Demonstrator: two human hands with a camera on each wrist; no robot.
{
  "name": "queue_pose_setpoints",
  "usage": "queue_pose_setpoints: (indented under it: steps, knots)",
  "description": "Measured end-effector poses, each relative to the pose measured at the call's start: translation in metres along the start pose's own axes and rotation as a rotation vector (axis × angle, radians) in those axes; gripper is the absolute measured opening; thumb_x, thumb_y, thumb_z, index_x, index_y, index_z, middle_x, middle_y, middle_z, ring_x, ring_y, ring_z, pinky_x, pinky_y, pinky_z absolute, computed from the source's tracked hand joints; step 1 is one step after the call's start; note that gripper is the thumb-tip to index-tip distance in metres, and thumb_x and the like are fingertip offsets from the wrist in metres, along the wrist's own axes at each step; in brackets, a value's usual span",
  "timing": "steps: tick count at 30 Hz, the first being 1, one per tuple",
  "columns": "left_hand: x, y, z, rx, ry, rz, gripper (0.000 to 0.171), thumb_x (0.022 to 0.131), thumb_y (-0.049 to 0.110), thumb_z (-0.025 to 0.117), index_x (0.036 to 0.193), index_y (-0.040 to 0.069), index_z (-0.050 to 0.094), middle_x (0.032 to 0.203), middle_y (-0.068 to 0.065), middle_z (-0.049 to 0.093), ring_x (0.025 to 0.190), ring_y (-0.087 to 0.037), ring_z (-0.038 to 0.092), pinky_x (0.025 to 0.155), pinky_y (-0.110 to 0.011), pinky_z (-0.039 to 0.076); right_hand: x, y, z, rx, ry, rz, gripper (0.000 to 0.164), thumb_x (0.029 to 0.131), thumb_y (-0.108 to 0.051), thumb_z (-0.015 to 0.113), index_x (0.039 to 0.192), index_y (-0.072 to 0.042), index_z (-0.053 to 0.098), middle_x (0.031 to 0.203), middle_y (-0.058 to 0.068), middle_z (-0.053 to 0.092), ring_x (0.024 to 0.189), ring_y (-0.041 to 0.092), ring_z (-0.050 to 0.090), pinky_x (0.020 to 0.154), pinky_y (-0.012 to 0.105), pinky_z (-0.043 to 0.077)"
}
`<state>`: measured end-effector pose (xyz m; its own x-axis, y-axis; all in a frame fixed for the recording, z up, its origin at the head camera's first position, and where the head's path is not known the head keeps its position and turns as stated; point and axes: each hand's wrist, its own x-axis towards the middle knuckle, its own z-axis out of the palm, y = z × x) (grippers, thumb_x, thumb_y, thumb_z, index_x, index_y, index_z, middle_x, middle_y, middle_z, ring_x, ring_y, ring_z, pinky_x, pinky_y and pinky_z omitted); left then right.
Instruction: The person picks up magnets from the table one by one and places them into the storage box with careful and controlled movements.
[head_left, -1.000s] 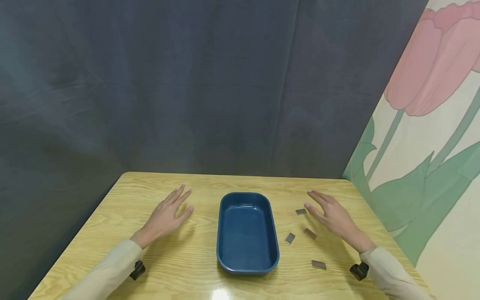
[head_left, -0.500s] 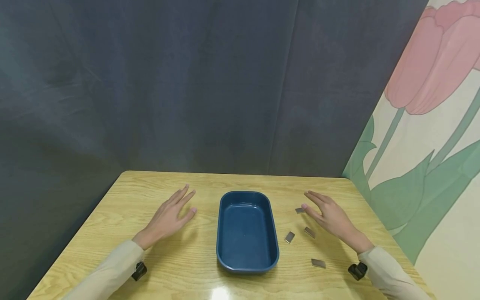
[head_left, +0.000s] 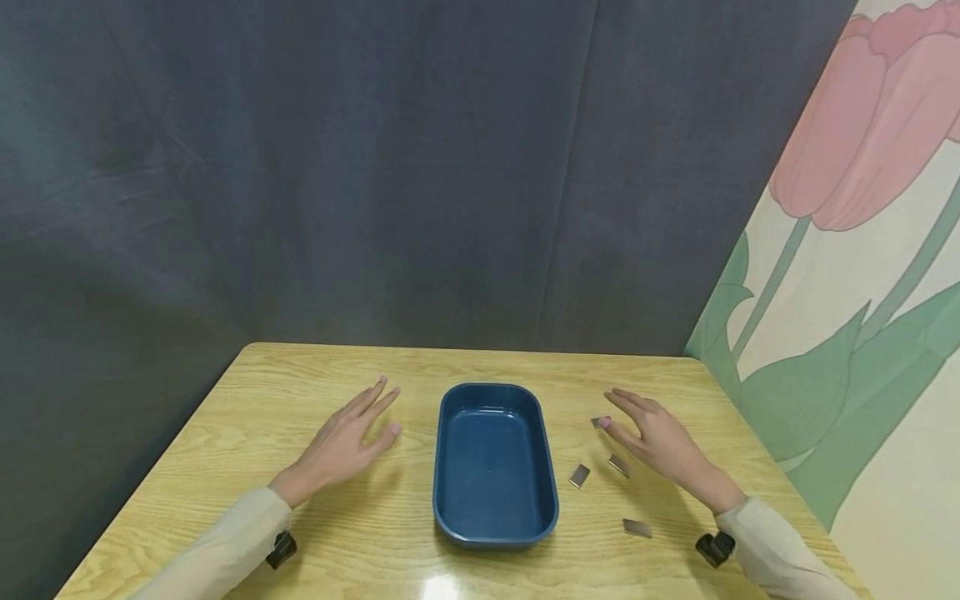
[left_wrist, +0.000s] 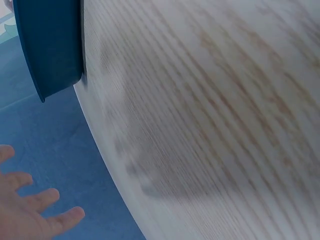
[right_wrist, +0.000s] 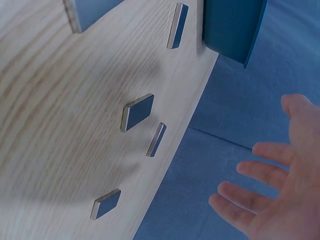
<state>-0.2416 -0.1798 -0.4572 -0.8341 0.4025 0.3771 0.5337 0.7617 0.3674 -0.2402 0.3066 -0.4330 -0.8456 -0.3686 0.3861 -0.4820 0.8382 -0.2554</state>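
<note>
My left hand (head_left: pixel 341 446) hovers over the table to the left of a deep blue rectangular tray (head_left: pixel 496 542), fingers spread and holding nothing. On the tray's other side my right hand (head_left: pixel 669 447) is also raised, fingers extended, palm facing inward. Its thumb overlaps a small flat grey rectangular block (head_left: pixel 597 422) in the head view. Similar blocks lie nearby: one close to the tray (head_left: pixel 580 476), a brownish block (head_left: pixel 618 465) beside the hand, and a nearer block (head_left: pixel 637 528). In the right wrist view the hand (right_wrist: pixel 280 185) stands apart from several blocks (right_wrist: pixel 137 112).
A light wood-grain table (head_left: pixel 360 533) carries everything. Dark blue cloth (head_left: pixel 390 183) hangs behind its far edge, and a wall with painted tulips (head_left: pixel 847 333) rises at the right. Each wrist wears a small black camera, such as the left camera (head_left: pixel 282 550).
My left hand has drifted right, toward the tray. The right hand has shifted slightly left, its thumb now overlapping the farthest block. Tray and blocks stay put.
</note>
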Motion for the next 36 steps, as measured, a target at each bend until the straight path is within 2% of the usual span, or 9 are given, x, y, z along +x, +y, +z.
queue_pose_setpoints:
  steps: [9,24,31,36]
  knots:
    - [-0.001,0.005,0.001,-0.006,-0.005,0.020,0.060,0.102,0.046,0.049,0.155,0.020,0.036,0.162,-0.006,0.022,0.141,-0.039,0.033,0.103,-0.066,0.034,-0.001,-0.006,-0.001,0.012,-0.001,-0.068,0.053,0.096,-0.027,0.068,0.136,0.006,0.056,0.134,0.028,0.055,0.115,0.047,0.057,0.090,0.060,0.048]
    - [-0.003,0.014,0.005,-0.014,-0.017,0.044,0.059,0.102,0.047,0.049,0.154,0.019,0.040,0.162,-0.003,0.021,0.140,-0.038,0.035,0.105,-0.063,0.035,-0.003,-0.015,0.003,0.038,-0.044,-0.060,0.050,0.095,-0.028,0.070,0.129,0.008,0.060,0.128,0.026,0.060,0.111,0.043,0.061,0.089,0.056,0.051]
    - [-0.004,0.018,0.009,-0.028,-0.022,0.053,0.059,0.101,0.043,0.054,0.155,0.022,0.038,0.162,-0.002,0.021,0.140,-0.038,0.035,0.103,-0.065,0.035,-0.004,-0.017,0.008,0.063,-0.044,-0.101,0.047,0.093,-0.024,0.072,0.126,0.008,0.061,0.120,0.022,0.065,0.101,0.036,0.066,0.082,0.049,0.055]
    - [-0.004,0.019,0.012,-0.036,-0.025,0.068,0.060,0.101,0.046,0.051,0.155,0.023,0.037,0.162,-0.001,0.022,0.139,-0.040,0.036,0.102,-0.066,0.036,-0.004,-0.019,0.013,0.054,-0.047,-0.120,0.044,0.091,-0.021,0.074,0.121,0.009,0.064,0.115,0.023,0.067,0.100,0.038,0.066,0.082,0.049,0.055]
